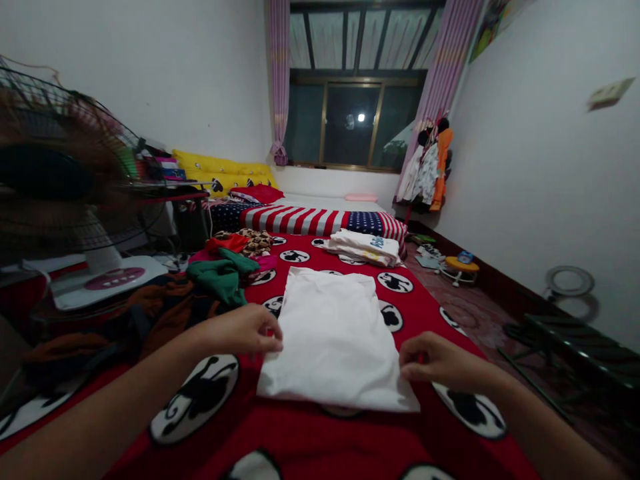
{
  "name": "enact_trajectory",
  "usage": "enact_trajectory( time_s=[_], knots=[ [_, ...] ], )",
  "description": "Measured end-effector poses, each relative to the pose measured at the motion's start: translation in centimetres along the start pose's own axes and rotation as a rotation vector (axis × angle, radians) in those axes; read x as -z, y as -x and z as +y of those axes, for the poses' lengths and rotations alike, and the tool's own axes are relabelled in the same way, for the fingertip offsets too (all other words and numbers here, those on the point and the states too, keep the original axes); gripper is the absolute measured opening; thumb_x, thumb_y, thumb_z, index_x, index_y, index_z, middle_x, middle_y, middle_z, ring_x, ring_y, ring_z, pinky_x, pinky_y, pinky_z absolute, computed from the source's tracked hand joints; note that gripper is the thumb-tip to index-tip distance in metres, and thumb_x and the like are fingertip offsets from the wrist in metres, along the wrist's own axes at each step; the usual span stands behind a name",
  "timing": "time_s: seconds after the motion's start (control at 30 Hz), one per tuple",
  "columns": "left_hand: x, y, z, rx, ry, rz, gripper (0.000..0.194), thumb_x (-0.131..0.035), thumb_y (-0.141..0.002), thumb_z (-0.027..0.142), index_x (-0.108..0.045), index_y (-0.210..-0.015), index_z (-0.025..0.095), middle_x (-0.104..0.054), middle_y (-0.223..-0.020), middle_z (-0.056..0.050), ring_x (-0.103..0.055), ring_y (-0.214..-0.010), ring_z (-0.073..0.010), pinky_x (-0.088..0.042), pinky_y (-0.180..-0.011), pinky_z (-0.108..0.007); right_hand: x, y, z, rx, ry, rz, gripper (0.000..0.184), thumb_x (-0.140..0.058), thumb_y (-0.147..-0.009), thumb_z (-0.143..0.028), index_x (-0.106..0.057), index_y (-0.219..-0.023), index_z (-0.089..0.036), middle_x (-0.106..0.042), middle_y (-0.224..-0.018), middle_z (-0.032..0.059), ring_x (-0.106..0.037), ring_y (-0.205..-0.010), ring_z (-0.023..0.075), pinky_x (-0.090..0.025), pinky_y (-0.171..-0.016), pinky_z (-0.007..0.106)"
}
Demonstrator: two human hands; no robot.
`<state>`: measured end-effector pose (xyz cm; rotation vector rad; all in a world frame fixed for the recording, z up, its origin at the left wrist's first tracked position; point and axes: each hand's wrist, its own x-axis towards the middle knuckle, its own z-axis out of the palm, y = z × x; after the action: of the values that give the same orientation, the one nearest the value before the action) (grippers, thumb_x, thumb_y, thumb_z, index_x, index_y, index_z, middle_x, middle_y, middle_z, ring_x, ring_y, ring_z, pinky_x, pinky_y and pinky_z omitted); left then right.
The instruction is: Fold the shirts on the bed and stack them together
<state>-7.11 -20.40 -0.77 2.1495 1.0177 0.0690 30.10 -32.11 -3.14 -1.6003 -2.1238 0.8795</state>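
Cloth (335, 333), white, creased, near-rectangular, is flanked by the left hand (250, 330) and right hand (440, 360), narrowly curled; grip cannot be told.

Free passage over red blanket (345, 443), bottom centre, below white cloth (335, 340). Obstacles: clothes heap (223, 273), fan (43, 175) at left; folded stack (365, 248) right of centre.
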Motion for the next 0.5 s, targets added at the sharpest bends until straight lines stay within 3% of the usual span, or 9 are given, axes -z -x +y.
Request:
enact_trajectory(
  time_s=[0.07,0.2,0.27,0.37,0.5],
  knots=[
    [0.5,-2.9,0.6,-0.055,-0.092,0.234,0.035,-0.063,-0.075,0.044,-0.074,-0.092,0.015,-0.069,-0.066,-0.005,-0.063,-0.059,-0.0202,-0.042,-0.054,-0.024,1.5,-2.8,0.8,-0.01,-0.039,0.163,0.018,-0.061,-0.076,-0.032,-0.069,-0.072,-0.015,-0.064,-0.068,0.0019,-0.055,-0.064,0.0141,-0.041,-0.06,0.024],
    [0.9,-9.9,-0.1,0.042,-0.161,0.598,0.057,-0.068,-0.073,0.034,-0.058,-0.126,0.016,-0.069,-0.107,-0.01,-0.065,-0.093,-0.0219,-0.046,-0.077,-0.024,3.2,-9.1,3.2,-0.221,-0.091,0.577,0.02,-0.063,-0.071,-0.027,-0.066,-0.085,-0.013,-0.066,-0.073,0.0037,-0.058,-0.061,0.014,-0.042,-0.05,0.022],
    [0.8,-13.1,-1.3,0.109,-0.123,0.674,0.058,-0.067,-0.076,0.031,-0.054,-0.13,0.017,-0.066,-0.116,-0.011,-0.063,-0.101,-0.0222,-0.045,-0.082,-0.025,3.4,-11.7,4.5,-0.317,-0.094,0.708,0.025,-0.063,-0.072,-0.025,-0.064,-0.094,-0.013,-0.067,-0.08,0.0049,-0.06,-0.061,0.0138,-0.042,-0.048,0.021],
    [0.9,-16.6,-3.1,0.187,-0.079,0.751,0.052,-0.063,-0.08,0.036,-0.055,-0.127,0.015,-0.067,-0.111,-0.013,-0.062,-0.1,-0.025,-0.046,-0.081,-0.029,3.3,-14.5,5.9,-0.345,-0.063,0.778,0.027,-0.06,-0.076,-0.027,-0.064,-0.098,-0.012,-0.068,-0.081,0.0063,-0.062,-0.061,0.0139,-0.043,-0.049,0.021],
    [1.2,-18.6,-4.2,0.222,-0.014,0.846,0.045,-0.066,-0.076,0.037,-0.063,-0.114,0.012,-0.071,-0.096,-0.012,-0.065,-0.089,-0.0258,-0.047,-0.073,-0.031,3.5,-16.8,6.9,-0.331,0.015,0.83,0.021,-0.062,-0.073,-0.03,-0.067,-0.083,-0.012,-0.067,-0.069,0.0055,-0.061,-0.059,0.0161,-0.043,-0.054,0.025]
  ],
)
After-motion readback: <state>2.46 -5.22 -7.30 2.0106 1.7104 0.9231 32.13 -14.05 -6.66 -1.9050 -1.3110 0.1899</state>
